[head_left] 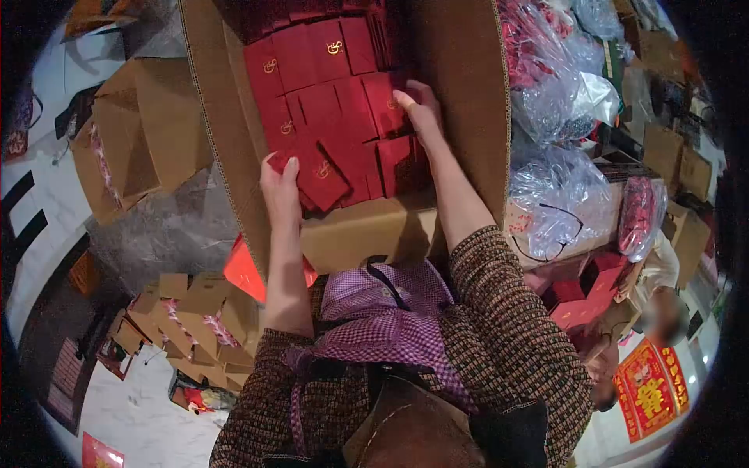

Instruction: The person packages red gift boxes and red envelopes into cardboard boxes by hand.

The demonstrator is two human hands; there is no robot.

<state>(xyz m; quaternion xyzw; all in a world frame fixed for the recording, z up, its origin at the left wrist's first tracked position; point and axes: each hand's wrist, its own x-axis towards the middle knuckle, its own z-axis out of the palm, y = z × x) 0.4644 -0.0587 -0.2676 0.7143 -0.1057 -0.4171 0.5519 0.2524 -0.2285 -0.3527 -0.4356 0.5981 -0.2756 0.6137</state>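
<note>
A large cardboard carton (pixel 460 47) stands open in front of me, packed with rows of flat red boxes (pixel 316 58) that carry gold emblems. My left hand (pixel 282 191) grips the lower left edge of one red box (pixel 324 173), its thumb on top. That box lies tilted over the nearest row. At the right side, my right hand (pixel 424 113) reaches in with thumb and fingers apart. Its thumb touches the edge of another red box (pixel 385 103), and part of the fingers is in shadow.
Folded cardboard (pixel 148 132) lies to the left, with tied cartons (pixel 199 320) below. Clear plastic bags (pixel 558 187) crowd the right side beside red open boxes (pixel 589 292). Another person (pixel 662 269) is at the far right. A red sheet (pixel 248 269) sticks out beside my left forearm.
</note>
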